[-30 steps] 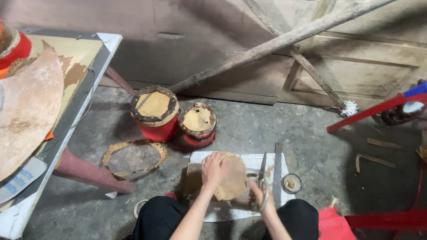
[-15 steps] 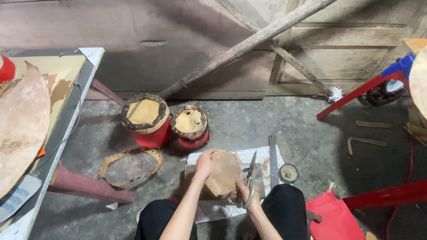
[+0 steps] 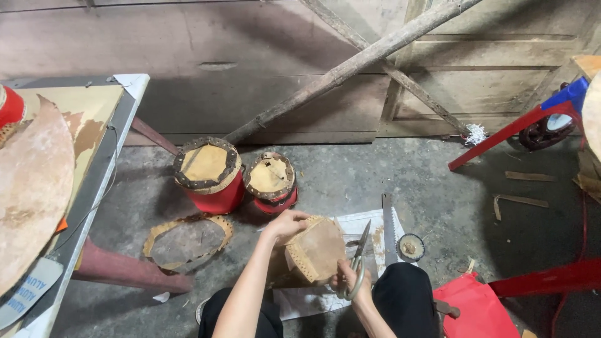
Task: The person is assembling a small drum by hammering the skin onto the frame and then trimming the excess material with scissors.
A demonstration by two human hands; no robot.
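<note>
Left hand point(image 3: 285, 225) gripping hide-covered drum point(image 3: 316, 249) at lower centre, right hand point(image 3: 350, 281) closed on scissors point(image 3: 358, 263), small round tin point(image 3: 410, 246) at right holding pale residue, drum's base hidden behind knees.

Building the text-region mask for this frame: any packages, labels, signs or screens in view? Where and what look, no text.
Printed sheet: bottom-left corner, on the table edge, under the big round hide; rounded pale grey-white piece with blue lettering, partly cut off by the frame.
Red bag: on the floor by the person's right knee; flat, plain red, no print visible.
No screens or signs in view.
</note>
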